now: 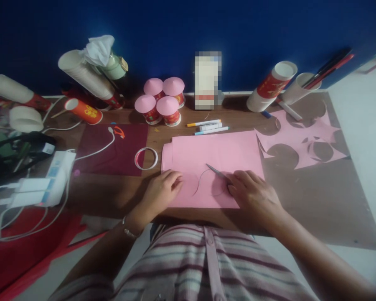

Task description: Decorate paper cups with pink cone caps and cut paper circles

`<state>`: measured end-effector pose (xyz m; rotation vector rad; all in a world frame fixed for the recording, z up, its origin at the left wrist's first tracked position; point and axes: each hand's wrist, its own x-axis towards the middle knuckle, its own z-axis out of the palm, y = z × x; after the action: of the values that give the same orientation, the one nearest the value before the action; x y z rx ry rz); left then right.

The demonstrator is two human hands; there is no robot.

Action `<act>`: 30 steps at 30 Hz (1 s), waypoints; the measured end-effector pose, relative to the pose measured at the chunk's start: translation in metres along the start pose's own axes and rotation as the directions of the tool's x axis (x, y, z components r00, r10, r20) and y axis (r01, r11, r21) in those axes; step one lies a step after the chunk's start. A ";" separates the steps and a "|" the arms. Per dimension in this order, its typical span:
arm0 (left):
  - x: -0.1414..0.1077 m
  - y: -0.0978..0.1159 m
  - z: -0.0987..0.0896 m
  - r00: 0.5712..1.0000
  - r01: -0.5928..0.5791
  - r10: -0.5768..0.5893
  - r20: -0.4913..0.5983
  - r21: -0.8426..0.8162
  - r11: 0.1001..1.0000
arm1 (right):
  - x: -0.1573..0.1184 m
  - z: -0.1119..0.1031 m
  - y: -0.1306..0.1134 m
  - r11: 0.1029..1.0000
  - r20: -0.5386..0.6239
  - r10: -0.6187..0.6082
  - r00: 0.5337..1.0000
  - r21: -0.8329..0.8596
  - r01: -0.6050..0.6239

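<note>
A large sheet of pink paper (216, 146) lies before me, with thin curved lines drawn on its lower half. My right hand (252, 190) is closed around a pair of scissors (215, 170), whose blades point up and left over the sheet; the handles are hidden in my fingers. At the sheet's lower left edge is my left hand (164, 188), its fingers curled together on the pink paper. A ring of tape (146, 158) rests just beyond it.
Behind the sheet lie several markers (203, 123) and red cups with pink cone tops (167, 106). Pink paper offcuts (307, 136) with round holes spread to the right. A power strip (58, 177) with white cables, paper cups (84, 75) and a dark red sheet (113, 154) are left.
</note>
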<state>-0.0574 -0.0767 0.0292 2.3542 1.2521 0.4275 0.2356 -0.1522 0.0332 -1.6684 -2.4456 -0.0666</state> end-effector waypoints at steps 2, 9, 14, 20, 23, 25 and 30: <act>-0.003 0.005 0.003 0.999 0.045 -0.045 0.020 -0.032 0.998 | -0.006 0.000 -0.001 1.000 0.022 0.021 1.000 -0.012 -0.021; 0.012 -0.004 -0.001 0.994 0.095 -0.089 -0.066 0.092 0.991 | -0.014 0.005 -0.002 0.997 0.049 0.011 0.999 -0.071 -0.007; 0.046 -0.023 -0.007 0.959 0.278 -0.258 -0.114 0.214 0.937 | -0.008 0.004 0.003 0.998 0.081 0.008 0.997 -0.070 -0.002; 0.075 -0.033 -0.004 0.912 0.399 -0.392 -0.122 0.041 0.916 | -0.004 0.010 0.017 0.989 -0.025 0.058 0.998 0.137 -0.054; 0.083 -0.038 -0.007 0.885 0.444 -0.458 -0.090 -0.135 0.886 | -0.004 0.015 0.020 0.987 -0.089 0.073 0.993 0.149 -0.060; 0.086 -0.042 -0.008 0.876 0.456 -0.477 -0.071 -0.201 0.867 | -0.004 0.018 0.019 0.989 -0.103 0.067 0.992 0.136 -0.053; 0.087 -0.047 -0.004 0.881 0.449 -0.473 0.011 -0.338 0.827 | -0.003 0.020 0.021 0.986 -0.095 0.060 0.994 0.160 -0.044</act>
<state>-0.0449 0.0198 0.0143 1.6941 1.5876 0.5169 0.2540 -0.1447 0.0116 -1.6196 -2.2691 0.0489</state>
